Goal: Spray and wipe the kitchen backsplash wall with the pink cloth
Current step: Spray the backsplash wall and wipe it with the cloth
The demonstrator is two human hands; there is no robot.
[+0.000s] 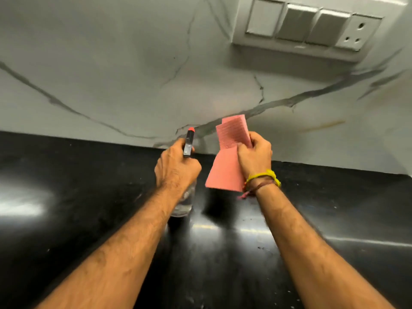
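Above a glossy black worktop [66, 219], the left hand [176, 168] was wrapped around a clear spray bottle [189, 143], nozzle aimed forward, while beside it the right hand [254, 157] pinched a folded pink cloth [227, 157], both just short of the marble backsplash wall [111, 74].

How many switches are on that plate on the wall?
3 switches sit side by side on the wall plate: left, middle, right. A socket sits at the right end.

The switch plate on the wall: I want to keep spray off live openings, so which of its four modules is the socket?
The rightmost module on the switch plate: it alone has three round pin holes; the other three are plain flat rockers.
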